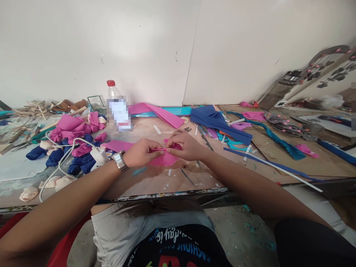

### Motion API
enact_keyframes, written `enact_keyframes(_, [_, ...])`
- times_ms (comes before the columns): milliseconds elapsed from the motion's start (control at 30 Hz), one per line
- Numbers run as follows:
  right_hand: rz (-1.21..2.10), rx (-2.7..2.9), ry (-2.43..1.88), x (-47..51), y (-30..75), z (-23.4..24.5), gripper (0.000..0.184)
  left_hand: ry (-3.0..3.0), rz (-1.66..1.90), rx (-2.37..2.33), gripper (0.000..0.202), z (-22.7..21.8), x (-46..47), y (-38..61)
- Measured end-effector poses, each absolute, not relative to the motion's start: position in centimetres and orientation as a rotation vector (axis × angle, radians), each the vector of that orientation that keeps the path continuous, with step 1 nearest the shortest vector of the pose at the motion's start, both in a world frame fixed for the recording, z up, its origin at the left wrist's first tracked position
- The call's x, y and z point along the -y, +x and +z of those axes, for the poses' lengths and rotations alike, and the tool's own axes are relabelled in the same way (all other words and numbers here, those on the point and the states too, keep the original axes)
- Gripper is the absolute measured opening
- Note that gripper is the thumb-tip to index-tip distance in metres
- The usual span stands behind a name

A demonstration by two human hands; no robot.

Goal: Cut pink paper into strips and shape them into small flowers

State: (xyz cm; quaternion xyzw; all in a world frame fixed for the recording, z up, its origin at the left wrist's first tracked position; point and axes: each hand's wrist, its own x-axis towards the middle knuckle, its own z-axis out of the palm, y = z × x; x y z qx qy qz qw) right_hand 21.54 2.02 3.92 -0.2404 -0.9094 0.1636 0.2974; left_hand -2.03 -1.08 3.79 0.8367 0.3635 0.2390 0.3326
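Observation:
A piece of pink crepe paper [167,158] is pinched between my two hands, low over the wooden table. My left hand [142,152], with a metal watch [120,161] on its wrist, grips the paper between thumb and forefinger. From the other side my right hand [185,145] pinches it too, and the fingertips of both hands nearly meet. Part of the paper hangs below the fingers; some of it is hidden behind them. A pink strip [116,145] lies just left of my left hand. Beyond my right hand rest pliers [188,129], partly hidden.
Pink and blue crumpled paper pieces [71,128] pile up at the left beside a white charger [99,155] and its cable. A bottle [111,89] stands at the back behind a blurred phone [120,114]. Blue strips [219,121] and brown cardboard [267,148] lie at the right.

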Motion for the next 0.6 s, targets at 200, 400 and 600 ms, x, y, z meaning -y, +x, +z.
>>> enact_keyframes(200, [0.251,2.367,-0.596,-1.94,21.51,3.86,0.021,2.029,0.608,-0.873,0.025,3.85,0.79,-2.08])
enact_keyframes(400, [0.069,2.426,-0.528,-1.94,21.78,3.96,0.021,2.003,0.638,-0.907,0.022,3.67,0.45,-2.30])
enact_keyframes(600, [-0.019,2.382,-0.511,-1.97,21.82,3.98,0.017,2.168,0.691,-0.923,0.025,3.86,0.82,-2.28])
